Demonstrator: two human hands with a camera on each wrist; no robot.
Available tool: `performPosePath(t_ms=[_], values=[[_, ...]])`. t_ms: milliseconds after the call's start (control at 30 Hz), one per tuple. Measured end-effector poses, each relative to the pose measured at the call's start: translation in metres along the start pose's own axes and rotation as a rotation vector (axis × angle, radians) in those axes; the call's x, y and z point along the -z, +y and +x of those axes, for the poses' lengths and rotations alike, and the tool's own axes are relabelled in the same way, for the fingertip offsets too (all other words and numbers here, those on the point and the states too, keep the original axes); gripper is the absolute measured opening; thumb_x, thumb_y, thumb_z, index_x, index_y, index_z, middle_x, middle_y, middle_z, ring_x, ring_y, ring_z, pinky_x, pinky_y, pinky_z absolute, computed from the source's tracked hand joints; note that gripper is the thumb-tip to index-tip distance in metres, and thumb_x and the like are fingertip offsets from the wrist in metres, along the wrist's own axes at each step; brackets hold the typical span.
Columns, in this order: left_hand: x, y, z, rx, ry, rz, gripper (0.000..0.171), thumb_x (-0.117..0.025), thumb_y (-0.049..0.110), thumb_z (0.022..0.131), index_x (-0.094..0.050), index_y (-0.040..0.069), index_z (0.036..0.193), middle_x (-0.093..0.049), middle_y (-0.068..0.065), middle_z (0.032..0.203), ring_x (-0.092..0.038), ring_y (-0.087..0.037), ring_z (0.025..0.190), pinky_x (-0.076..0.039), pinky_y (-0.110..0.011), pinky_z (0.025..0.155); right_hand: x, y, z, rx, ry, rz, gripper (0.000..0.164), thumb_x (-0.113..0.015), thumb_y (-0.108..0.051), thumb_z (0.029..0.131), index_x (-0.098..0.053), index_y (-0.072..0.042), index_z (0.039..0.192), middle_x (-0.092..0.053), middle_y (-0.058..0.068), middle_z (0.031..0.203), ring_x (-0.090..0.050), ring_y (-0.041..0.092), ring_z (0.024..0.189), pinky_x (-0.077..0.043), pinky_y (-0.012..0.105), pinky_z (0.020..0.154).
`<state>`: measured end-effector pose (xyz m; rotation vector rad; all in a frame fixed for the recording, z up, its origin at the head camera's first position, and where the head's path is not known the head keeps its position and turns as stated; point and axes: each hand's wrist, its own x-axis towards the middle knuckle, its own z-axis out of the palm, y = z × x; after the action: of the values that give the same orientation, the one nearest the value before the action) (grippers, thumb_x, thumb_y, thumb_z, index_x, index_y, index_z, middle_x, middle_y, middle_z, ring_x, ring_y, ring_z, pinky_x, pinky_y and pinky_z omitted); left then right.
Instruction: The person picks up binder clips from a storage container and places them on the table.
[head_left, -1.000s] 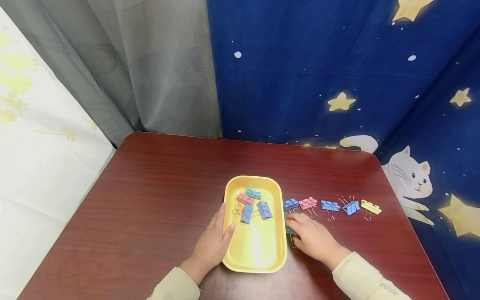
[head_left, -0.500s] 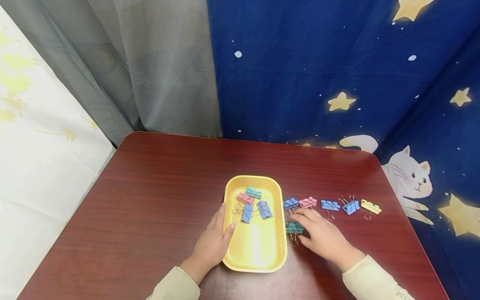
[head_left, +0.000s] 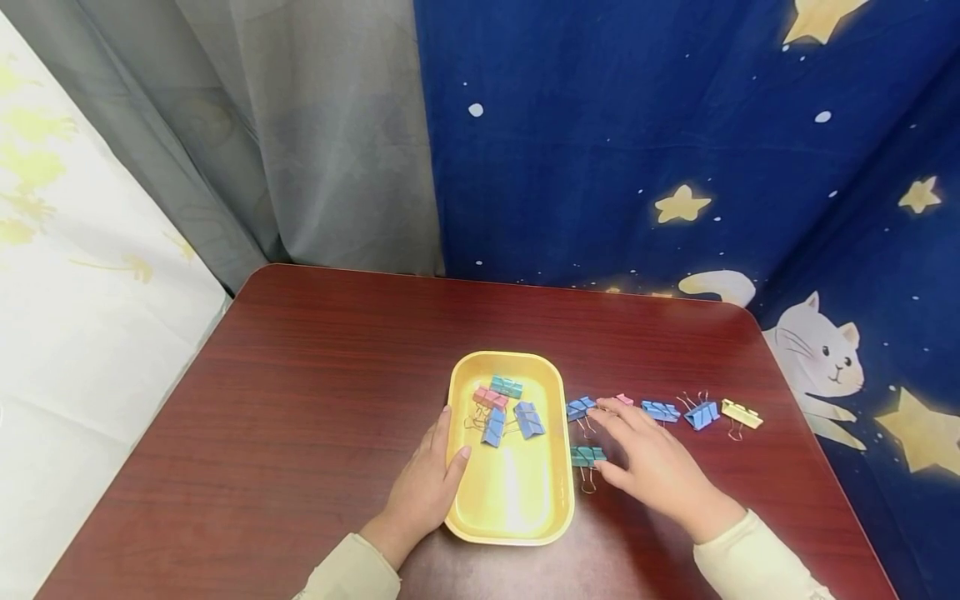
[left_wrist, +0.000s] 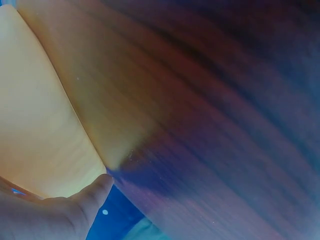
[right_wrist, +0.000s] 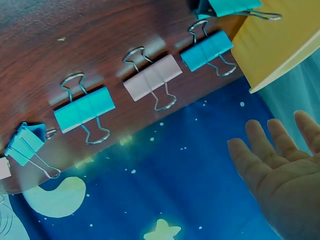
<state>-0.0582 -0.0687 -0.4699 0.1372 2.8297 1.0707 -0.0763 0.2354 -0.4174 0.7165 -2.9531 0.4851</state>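
My left hand [head_left: 423, 479] holds the left side of a yellow tray [head_left: 513, 533], fingers along the outer wall and thumb over the rim. In the left wrist view, part of that hand [left_wrist: 55, 212] touches the tray wall [left_wrist: 45, 110]. Inside the tray lie a teal binder clip [head_left: 507, 387], a pink one [head_left: 491, 397] and two blue ones. My right hand [head_left: 660, 462] hovers right of the tray, holding nothing, its fingers apart in the right wrist view. Near its thumb is a green binder clip [head_left: 587, 456]; its fingertips partly cover a pink binder clip [head_left: 624, 400].
A row of binder clips runs right of the tray: a blue clip [head_left: 580, 407], the pink one, two more blue ones and a yellow clip [head_left: 742, 414] near the right edge. The dark red table [head_left: 337, 358] ends at grey and blue curtains [head_left: 562, 167].
My right hand has let go of the green binder clip beside the tray and moved right and slightly up, over the pink clip. The left hand and tray have stayed put.
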Motion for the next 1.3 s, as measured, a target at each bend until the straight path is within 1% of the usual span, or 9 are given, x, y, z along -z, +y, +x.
performPosePath(t_ms=[133,267,500,667,800,900,1000,1100,1300], values=[[0.000,0.000,0.000,-0.002,0.002,0.000,0.065,-0.043,0.036,0.103,-0.017,0.006,0.154,-0.033,-0.022,0.151,-0.037,-0.038,0.137,-0.035,-0.055,0.106,0.001,-0.001,0.003,0.001,0.020,0.010,0.071,-0.084,-0.027,0.073,-0.055,-0.008,0.135,-0.049,0.014,0.140,-0.047,0.038,0.128,-0.043,0.056,0.099],[0.000,0.001,0.000,-0.002,0.003,-0.004,0.065,-0.043,0.036,0.103,-0.016,0.006,0.154,-0.033,-0.022,0.151,-0.036,-0.038,0.137,-0.035,-0.055,0.106,0.002,-0.003,0.007,0.002,0.036,0.018,0.073,-0.084,-0.028,0.074,-0.053,-0.010,0.137,-0.045,0.013,0.144,-0.046,0.036,0.128,-0.043,0.057,0.098],[0.000,0.000,-0.001,0.000,0.001,-0.005,0.065,-0.043,0.035,0.103,-0.017,0.005,0.154,-0.033,-0.023,0.151,-0.036,-0.038,0.137,-0.034,-0.056,0.106,0.002,-0.010,0.015,0.010,0.037,0.034,0.075,-0.084,-0.029,0.074,-0.051,-0.010,0.139,-0.044,0.012,0.145,-0.045,0.034,0.130,-0.045,0.055,0.098],[0.000,0.001,-0.001,-0.003,0.003,-0.003,0.065,-0.043,0.035,0.103,-0.016,0.005,0.154,-0.033,-0.023,0.151,-0.036,-0.038,0.137,-0.035,-0.055,0.106,0.001,-0.017,0.021,0.051,0.040,0.024,0.075,-0.084,-0.030,0.074,-0.052,-0.009,0.138,-0.044,0.012,0.145,-0.044,0.033,0.131,-0.041,0.058,0.100],[0.000,0.001,0.000,0.002,0.003,-0.001,0.065,-0.043,0.035,0.103,-0.017,0.005,0.154,-0.034,-0.023,0.151,-0.036,-0.038,0.137,-0.035,-0.055,0.106,0.002,-0.024,0.027,0.096,0.042,0.008,0.071,-0.084,-0.027,0.073,-0.055,-0.008,0.135,-0.046,0.012,0.143,-0.044,0.030,0.131,-0.042,0.054,0.100],[0.000,0.001,-0.001,0.004,0.003,0.002,0.065,-0.044,0.035,0.102,-0.017,0.005,0.154,-0.034,-0.023,0.150,-0.037,-0.038,0.136,-0.035,-0.055,0.106,0.002,-0.030,0.032,0.121,0.040,-0.003,0.071,-0.085,-0.027,0.072,-0.056,-0.009,0.134,-0.047,0.012,0.141,-0.046,0.029,0.130,-0.046,0.048,0.098],[0.000,0.001,-0.001,0.006,0.003,0.003,0.065,-0.043,0.035,0.103,-0.017,0.005,0.154,-0.034,-0.023,0.150,-0.037,-0.038,0.137,-0.035,-0.055,0.106,0.001,-0.035,0.036,0.145,0.036,-0.007,0.070,-0.085,-0.027,0.072,-0.056,-0.008,0.133,-0.048,0.013,0.140,-0.047,0.030,0.128,-0.049,0.048,0.095],[0.000,0.001,0.000,0.008,0.002,0.002,0.066,-0.043,0.036,0.103,-0.017,0.005,0.154,-0.034,-0.023,0.151,-0.036,-0.038,0.137,-0.035,-0.055,0.106,-0.001,-0.040,0.041,0.167,0.024,-0.013,0.069,-0.083,-0.028,0.073,-0.056,-0.009,0.133,-0.048,0.012,0.140,-0.047,0.030,0.128,-0.050,0.046,0.093],[0.000,0.001,-0.001,-0.001,0.007,0.007,0.065,-0.044,0.034,0.102,-0.017,0.005,0.154,-0.035,-0.024,0.149,-0.037,-0.039,0.136,-0.036,-0.056,0.105,-0.004,-0.051,0.050,0.209,-0.023,0.025,0.066,-0.081,-0.028,0.076,-0.056,-0.013,0.134,-0.048,0.011,0.140,-0.048,0.029,0.127,-0.050,0.044,0.093]])
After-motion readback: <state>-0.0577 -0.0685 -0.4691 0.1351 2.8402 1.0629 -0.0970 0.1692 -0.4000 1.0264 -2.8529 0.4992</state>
